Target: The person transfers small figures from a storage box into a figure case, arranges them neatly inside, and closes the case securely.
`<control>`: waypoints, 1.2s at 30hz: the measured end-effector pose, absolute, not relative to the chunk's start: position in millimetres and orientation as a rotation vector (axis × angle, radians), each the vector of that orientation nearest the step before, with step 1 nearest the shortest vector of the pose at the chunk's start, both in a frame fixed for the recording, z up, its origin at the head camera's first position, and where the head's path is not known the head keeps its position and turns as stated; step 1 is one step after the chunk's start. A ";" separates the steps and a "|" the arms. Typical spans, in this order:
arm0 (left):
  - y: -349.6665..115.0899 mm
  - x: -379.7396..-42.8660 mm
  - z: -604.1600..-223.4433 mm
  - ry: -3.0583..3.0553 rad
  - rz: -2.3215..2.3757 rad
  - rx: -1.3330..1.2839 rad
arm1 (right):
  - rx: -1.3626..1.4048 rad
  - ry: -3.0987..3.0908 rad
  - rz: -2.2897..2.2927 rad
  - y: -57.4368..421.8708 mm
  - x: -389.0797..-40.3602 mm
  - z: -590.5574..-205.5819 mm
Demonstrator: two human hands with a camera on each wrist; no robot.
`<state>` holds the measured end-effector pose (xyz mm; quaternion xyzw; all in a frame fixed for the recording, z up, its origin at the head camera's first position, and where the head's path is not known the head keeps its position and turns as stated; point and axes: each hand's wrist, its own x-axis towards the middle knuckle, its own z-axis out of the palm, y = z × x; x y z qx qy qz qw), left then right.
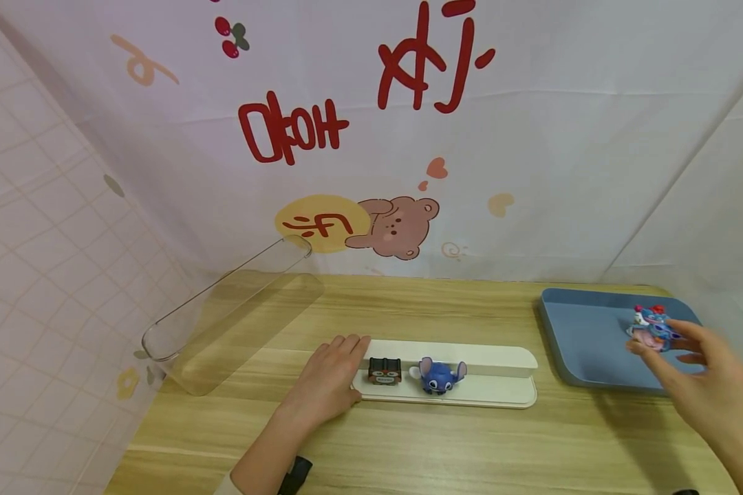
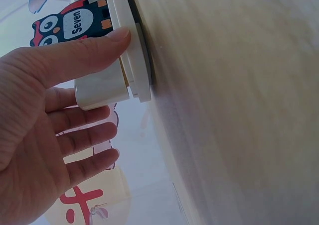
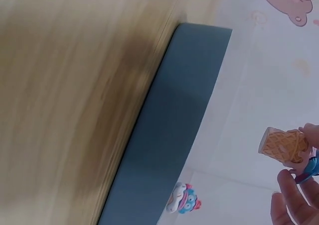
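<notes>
My left hand (image 1: 325, 378) grips the left end of a white two-step display stand (image 1: 483, 392), thumb on its front edge and fingers behind. On the lower step, near that hand, stands a dark owl figure (image 2: 65, 25) marked "Seven". Beside it sits a blue big-eared figurine (image 1: 438, 377). At the right, my right hand (image 1: 712, 378) pinches a figurine with a waffle-cone base (image 3: 285, 145) above the blue tray (image 1: 585, 344). Another blue, white and red figurine (image 3: 184, 199) shows past the tray's rim; in the head view the two figurines overlap.
A clear plastic cover (image 1: 223, 316) stands at the back left of the wooden table (image 1: 433, 447). Behind the table hangs a printed white cloth (image 1: 532, 151), and a gridded cloth (image 1: 37, 240) rises along the left side.
</notes>
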<state>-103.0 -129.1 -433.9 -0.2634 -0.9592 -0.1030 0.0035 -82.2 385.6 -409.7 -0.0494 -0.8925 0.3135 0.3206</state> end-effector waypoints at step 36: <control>-128.6 -102.7 -435.0 -2.997 -0.347 -0.823 | 0.245 -2.222 0.897 329.1 -79.1 -406.3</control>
